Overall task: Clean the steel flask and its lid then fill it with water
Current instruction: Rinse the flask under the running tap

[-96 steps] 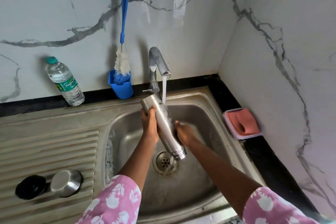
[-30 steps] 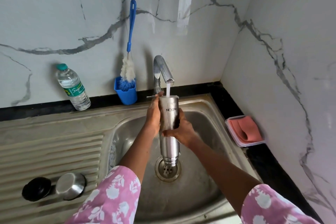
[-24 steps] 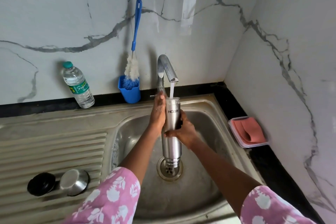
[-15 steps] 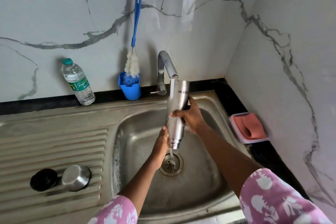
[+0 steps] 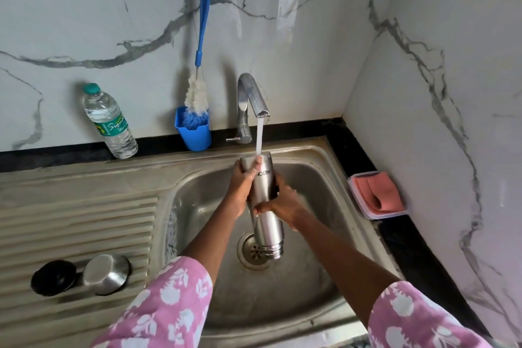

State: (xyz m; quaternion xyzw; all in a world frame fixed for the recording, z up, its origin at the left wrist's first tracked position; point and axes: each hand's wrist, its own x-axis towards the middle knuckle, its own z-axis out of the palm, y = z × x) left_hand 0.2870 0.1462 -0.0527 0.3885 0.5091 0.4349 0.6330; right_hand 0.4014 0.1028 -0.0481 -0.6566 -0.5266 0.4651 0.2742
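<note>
The steel flask [image 5: 265, 215] hangs upside down over the sink [image 5: 316, 167], its threaded mouth just above the drain [image 5: 250, 251]. Water from the tap [image 5: 250, 99] strikes its upturned base. My left hand [image 5: 241, 183] grips the upper part near the base, thumb over the rim. My right hand [image 5: 282, 205] wraps round the middle from the right. The steel lid cup [image 5: 106, 272] and the black inner cap [image 5: 53, 277] lie side by side on the ribbed drainboard at the left.
A blue bottle brush [image 5: 201, 51] stands in a blue holder [image 5: 193, 133] left of the tap. A plastic water bottle [image 5: 110, 121] stands against the wall. A pink cloth in a shallow tray [image 5: 377, 195] sits on the black counter at the right.
My left hand has gone from the flask's mouth end up to its base end. The flask has moved back under the water stream and lower in the sink.
</note>
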